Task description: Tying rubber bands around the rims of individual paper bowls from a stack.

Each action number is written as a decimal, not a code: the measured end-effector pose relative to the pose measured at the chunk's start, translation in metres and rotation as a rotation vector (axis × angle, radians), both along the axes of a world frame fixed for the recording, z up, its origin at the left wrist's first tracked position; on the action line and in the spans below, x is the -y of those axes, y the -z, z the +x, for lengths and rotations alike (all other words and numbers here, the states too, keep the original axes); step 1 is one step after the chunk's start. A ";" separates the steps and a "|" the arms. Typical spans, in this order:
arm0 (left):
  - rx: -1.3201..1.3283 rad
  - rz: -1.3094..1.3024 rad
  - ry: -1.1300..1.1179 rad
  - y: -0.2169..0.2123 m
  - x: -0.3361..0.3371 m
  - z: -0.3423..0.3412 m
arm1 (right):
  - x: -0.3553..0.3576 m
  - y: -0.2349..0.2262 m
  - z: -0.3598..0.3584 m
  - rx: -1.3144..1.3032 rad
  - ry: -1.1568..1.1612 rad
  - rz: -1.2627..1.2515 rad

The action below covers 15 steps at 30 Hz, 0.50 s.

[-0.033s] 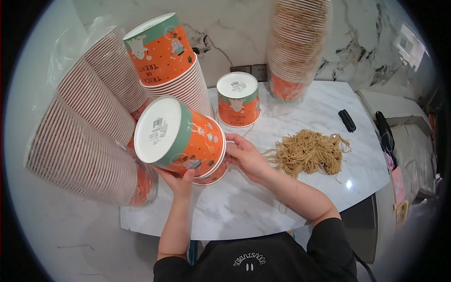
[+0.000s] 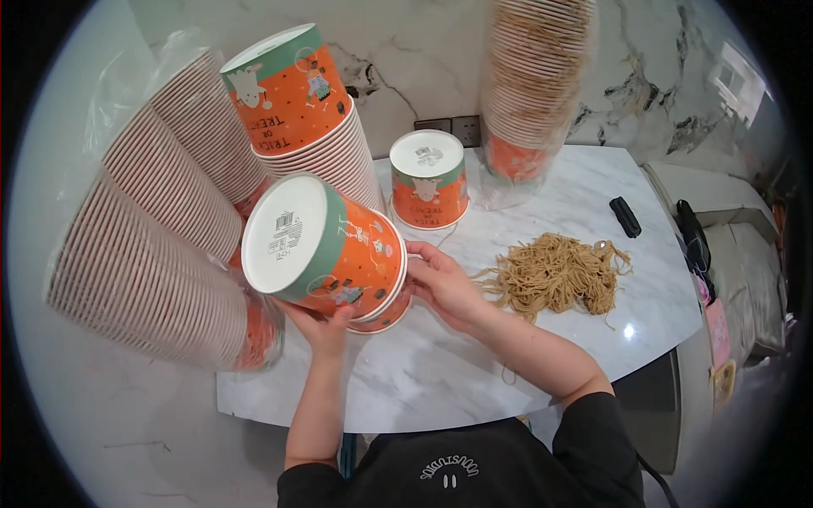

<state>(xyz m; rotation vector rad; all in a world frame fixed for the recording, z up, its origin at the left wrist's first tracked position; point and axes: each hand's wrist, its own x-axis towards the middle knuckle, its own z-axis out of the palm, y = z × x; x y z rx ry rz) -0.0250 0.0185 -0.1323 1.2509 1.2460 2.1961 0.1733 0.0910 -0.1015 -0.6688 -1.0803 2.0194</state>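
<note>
My two hands hold a short nested stack of orange and green paper cups (image 2: 326, 250) tilted on its side above the white marble table (image 2: 474, 381), its white bottom facing up toward me. My left hand (image 2: 326, 328) supports the stack from beneath. My right hand (image 2: 440, 284) grips the rim end on the right side. A single matching cup (image 2: 429, 182) stands upside down on the table just behind my hands.
Long sleeved stacks of cups (image 2: 152, 245) lie at the left, another stack (image 2: 318, 118) leans behind them, and a wrapped stack (image 2: 529, 85) stands at the back. A pile of tan rubber bands (image 2: 555, 271) lies to the right, with a small black object (image 2: 625, 216) beyond it.
</note>
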 end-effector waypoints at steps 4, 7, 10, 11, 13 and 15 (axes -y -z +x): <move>-0.145 -0.025 -0.024 -0.009 0.003 0.002 | 0.005 -0.007 -0.003 -0.179 0.011 -0.127; 0.031 -0.104 -0.085 -0.019 0.004 0.010 | 0.004 0.006 -0.004 -0.212 -0.025 -0.109; -0.301 0.001 -0.208 -0.033 -0.003 -0.006 | 0.001 0.015 -0.010 -0.233 -0.086 -0.117; -0.303 0.002 -0.208 -0.038 -0.004 -0.008 | 0.003 0.016 -0.012 -0.223 -0.106 -0.127; -0.470 0.045 -0.220 -0.051 -0.004 -0.010 | 0.008 0.017 -0.016 -0.228 -0.043 -0.113; -0.522 0.018 -0.188 -0.073 -0.005 -0.014 | 0.009 0.019 -0.011 -0.229 0.030 -0.099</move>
